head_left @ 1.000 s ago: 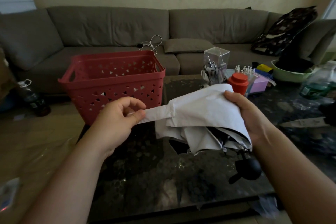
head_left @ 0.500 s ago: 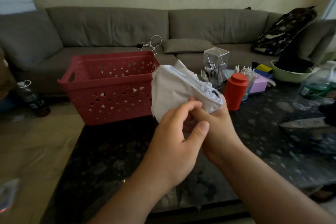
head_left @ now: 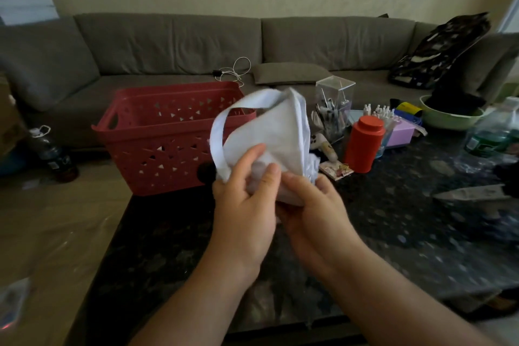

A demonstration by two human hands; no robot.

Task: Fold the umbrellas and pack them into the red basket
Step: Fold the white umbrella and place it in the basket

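A white folded umbrella [head_left: 276, 132] is held upright over the dark table, just right of the red basket [head_left: 168, 143]. Its white strap [head_left: 217, 135] loops out on the left side. My left hand [head_left: 247, 199] grips the bundle's lower left, thumb and fingers pressing the fabric. From the right and beneath, my right hand [head_left: 311, 213] holds the bundle's base. The umbrella's handle is hidden by my hands. The basket's inside shows no contents from here.
On the dark speckled table [head_left: 393, 233] stand a red canister [head_left: 363, 143], a clear box of utensils [head_left: 334, 104], small bottles, a purple box and a green bowl [head_left: 449, 118]. A grey sofa [head_left: 196, 45] runs behind. A bottle [head_left: 53, 154] stands on the floor left.
A second ago my left hand pulled the strap out to the left. Both hands have since come together at the bundle's base, the umbrella turned upright, and the strap now loops round it.
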